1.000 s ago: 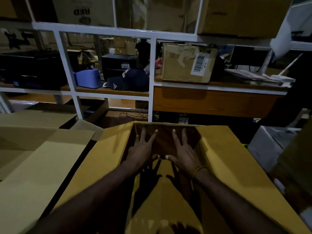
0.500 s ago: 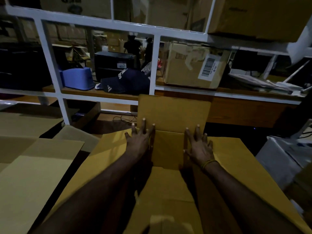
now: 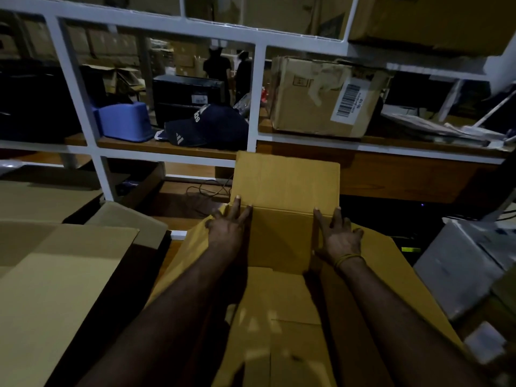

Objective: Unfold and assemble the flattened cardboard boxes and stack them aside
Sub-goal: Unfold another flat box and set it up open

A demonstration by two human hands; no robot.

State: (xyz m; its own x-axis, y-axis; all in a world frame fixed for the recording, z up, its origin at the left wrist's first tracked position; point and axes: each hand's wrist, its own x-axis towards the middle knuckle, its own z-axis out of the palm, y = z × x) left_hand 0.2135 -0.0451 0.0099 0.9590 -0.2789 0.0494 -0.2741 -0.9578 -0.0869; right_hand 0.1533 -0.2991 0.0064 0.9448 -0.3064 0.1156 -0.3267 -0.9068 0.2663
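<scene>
1. The cardboard box (image 3: 279, 317) stands open directly in front of the person, between both forearms, its long axis running away from the body.
2. The left hand (image 3: 227, 230) lies flat with fingers straight against the box's far left corner, gripping nothing.
3. The right hand (image 3: 336, 236) mirrors it at the far right corner, fingers spread and straight, pressing rather than grasping.
4. The far flap (image 3: 287, 180) rises upright just beyond the fingertips, hinged on the crease that runs between the two hands.
5. Both hands sit about equally near that crease, so folding the flap probably needs both together.
6. More flattened cardboard (image 3: 55, 275) lies to the left of the left hand.
</scene>
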